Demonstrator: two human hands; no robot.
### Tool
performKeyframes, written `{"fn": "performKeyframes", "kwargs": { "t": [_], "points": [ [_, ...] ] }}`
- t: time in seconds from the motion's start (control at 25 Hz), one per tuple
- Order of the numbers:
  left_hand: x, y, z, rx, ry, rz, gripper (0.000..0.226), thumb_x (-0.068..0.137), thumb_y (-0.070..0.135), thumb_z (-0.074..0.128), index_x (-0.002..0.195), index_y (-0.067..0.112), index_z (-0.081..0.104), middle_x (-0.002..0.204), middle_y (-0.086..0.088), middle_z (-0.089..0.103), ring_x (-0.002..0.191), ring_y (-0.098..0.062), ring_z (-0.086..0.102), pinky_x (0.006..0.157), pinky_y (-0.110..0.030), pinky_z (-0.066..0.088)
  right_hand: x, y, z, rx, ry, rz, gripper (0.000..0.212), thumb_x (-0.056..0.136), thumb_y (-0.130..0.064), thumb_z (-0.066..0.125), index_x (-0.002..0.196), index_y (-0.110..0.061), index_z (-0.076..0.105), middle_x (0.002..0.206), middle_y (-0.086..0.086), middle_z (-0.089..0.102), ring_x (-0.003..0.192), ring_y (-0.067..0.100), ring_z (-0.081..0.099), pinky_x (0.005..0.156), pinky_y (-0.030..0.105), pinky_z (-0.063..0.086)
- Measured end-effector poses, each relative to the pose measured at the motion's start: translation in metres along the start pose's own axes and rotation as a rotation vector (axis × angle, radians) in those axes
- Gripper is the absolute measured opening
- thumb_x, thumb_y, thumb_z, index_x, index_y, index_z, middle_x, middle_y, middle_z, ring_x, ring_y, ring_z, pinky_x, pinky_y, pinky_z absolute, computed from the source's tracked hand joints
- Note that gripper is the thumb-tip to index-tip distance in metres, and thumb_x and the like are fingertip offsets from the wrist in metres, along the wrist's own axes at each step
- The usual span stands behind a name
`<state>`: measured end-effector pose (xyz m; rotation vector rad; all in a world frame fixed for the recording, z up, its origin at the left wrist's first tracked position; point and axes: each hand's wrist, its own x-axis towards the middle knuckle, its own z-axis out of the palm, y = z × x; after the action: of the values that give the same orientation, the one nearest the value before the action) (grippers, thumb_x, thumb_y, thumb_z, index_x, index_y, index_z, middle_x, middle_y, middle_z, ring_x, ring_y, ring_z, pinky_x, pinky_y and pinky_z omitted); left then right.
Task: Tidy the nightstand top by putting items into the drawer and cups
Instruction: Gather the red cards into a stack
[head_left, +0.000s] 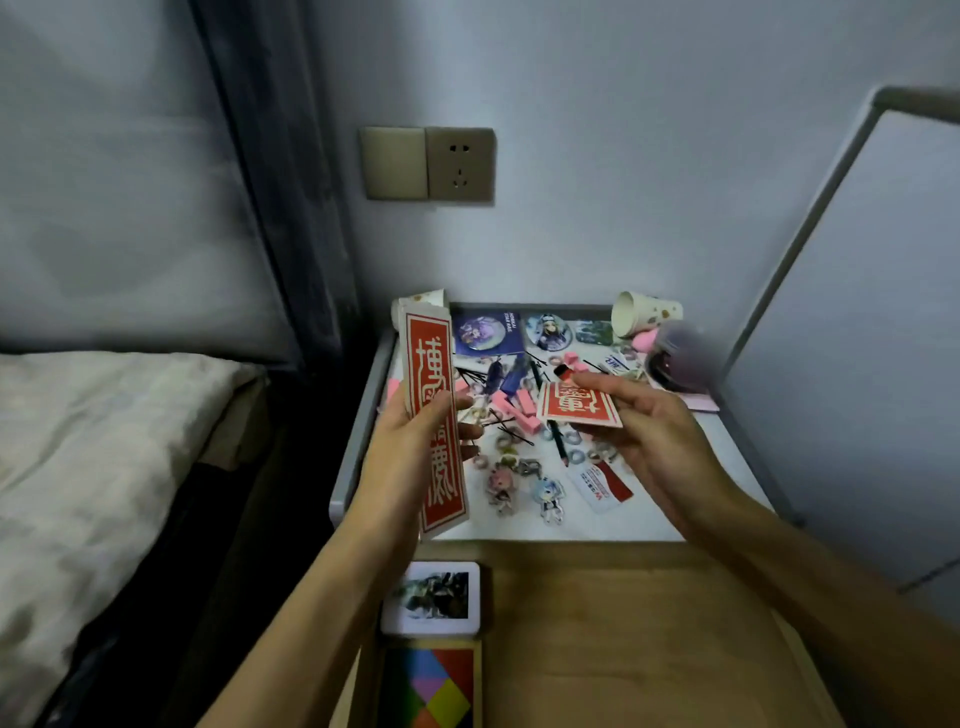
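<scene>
My left hand holds a long red-and-white envelope upright over the nightstand's left edge. My right hand pinches a second red envelope, foreshortened, above the middle of the white nightstand top. Under both hands lie hairpins, pink clips, small rings, a pencil, two figure keychains and a red-and-white card. A paper cup lies on its side at the back right; another cup peeks out behind the long envelope. The wooden drawer stands open below.
Round badges and a pink-and-dark bundle sit along the back. In the drawer's left side are a white-framed photo and a colourful tangram box. A bed lies to the left, a white panel to the right, and a wall socket above.
</scene>
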<state>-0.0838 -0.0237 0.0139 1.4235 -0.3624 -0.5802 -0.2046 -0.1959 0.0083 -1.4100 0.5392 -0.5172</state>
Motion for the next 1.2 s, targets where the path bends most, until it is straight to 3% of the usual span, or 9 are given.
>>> {"fn": "performKeyframes", "kwargs": {
  "t": [0.12,0.28,0.44,0.52,0.6,0.68,0.84,0.96,1.2],
  "points": [
    [-0.009,-0.010,0.017,0.117,-0.035,0.092,0.039,0.100,0.045,0.040,0.133,0.029,0.054,0.110,0.001,0.070,0.096,-0.016,0.069,0.082,-0.030,0.054,-0.014,0.003,-0.013,-0.015,-0.083,0.008,0.019,0.096,-0.006,0.052,0.099,-0.007,0.070,0.088,0.007,0.074,0.075,0.021,0.070,0.063,0.025,0.057],
    [-0.027,-0.017,0.039,0.139,-0.234,0.039,0.055,0.088,0.061,0.033,0.126,0.029,0.056,0.103,0.000,0.074,0.092,-0.015,0.072,0.079,-0.030,0.059,-0.021,0.015,-0.010,-0.158,-0.172,0.021,0.031,0.101,-0.025,0.046,0.081,-0.005,0.057,0.058,0.005,0.057,0.044,0.015,0.050,0.045,0.023,0.040],
    [-0.020,-0.028,0.051,0.233,-0.302,-0.060,0.029,0.093,0.040,0.055,0.113,0.021,0.062,0.098,-0.004,0.075,0.091,-0.020,0.072,0.087,-0.039,0.055,-0.024,0.026,0.000,-0.289,-0.171,-0.023,0.022,0.101,-0.024,0.048,0.092,-0.007,0.059,0.054,0.001,0.056,0.039,0.008,0.049,0.041,0.021,0.039],
    [-0.016,-0.035,0.052,0.218,-0.287,-0.101,0.023,0.097,0.030,0.053,0.111,0.016,0.064,0.097,-0.006,0.075,0.091,-0.022,0.071,0.088,-0.040,0.054,-0.023,0.032,0.001,-0.391,-0.142,-0.037,0.016,0.099,-0.024,0.052,0.096,-0.009,0.058,0.052,-0.004,0.056,0.038,0.003,0.050,0.042,0.018,0.039],
    [-0.015,-0.038,0.051,0.170,-0.275,-0.132,0.024,0.100,0.026,0.049,0.115,0.015,0.063,0.099,-0.005,0.075,0.093,-0.021,0.071,0.087,-0.038,0.054,-0.020,0.032,-0.003,-0.710,-0.062,-0.138,0.017,0.096,-0.035,0.054,0.099,-0.018,0.058,0.055,-0.012,0.056,0.044,-0.002,0.054,0.048,0.012,0.039],
    [-0.013,-0.038,0.052,0.170,-0.267,-0.127,0.026,0.102,0.022,0.045,0.121,0.013,0.060,0.101,-0.007,0.074,0.093,-0.019,0.071,0.085,-0.034,0.056,-0.018,0.027,-0.009,-0.904,0.031,-0.263,0.032,0.094,-0.047,0.051,0.119,-0.027,0.056,0.072,-0.017,0.059,0.059,-0.006,0.059,0.055,0.009,0.041],
    [-0.014,-0.040,0.058,0.370,-0.317,-0.067,0.031,0.099,0.011,0.046,0.129,0.021,0.050,0.101,-0.012,0.066,0.078,-0.016,0.064,0.074,-0.031,0.055,-0.013,0.021,-0.009,-0.388,-0.067,-0.186,0.070,0.081,-0.059,0.054,0.145,-0.047,0.027,0.122,-0.017,0.054,0.105,0.000,0.062,0.084,0.020,0.052],
    [-0.015,-0.047,0.063,0.547,-0.398,-0.020,0.028,0.095,0.017,0.051,0.122,0.026,0.048,0.104,-0.009,0.063,0.081,-0.018,0.060,0.083,-0.045,0.052,-0.015,0.029,0.000,-0.282,-0.177,-0.211,0.068,0.080,-0.054,0.061,0.140,-0.056,0.029,0.124,-0.027,0.050,0.115,0.003,0.060,0.097,0.030,0.051],
    [-0.018,-0.053,0.064,0.616,-0.394,-0.117,0.027,0.099,0.029,0.052,0.125,0.021,0.053,0.103,-0.001,0.061,0.091,-0.021,0.064,0.085,-0.046,0.054,-0.010,0.021,-0.010,-0.197,-0.045,-0.256,0.045,0.086,-0.038,0.067,0.126,-0.042,0.047,0.111,-0.005,0.064,0.108,0.013,0.063,0.099,0.046,0.050]
  ]
}}
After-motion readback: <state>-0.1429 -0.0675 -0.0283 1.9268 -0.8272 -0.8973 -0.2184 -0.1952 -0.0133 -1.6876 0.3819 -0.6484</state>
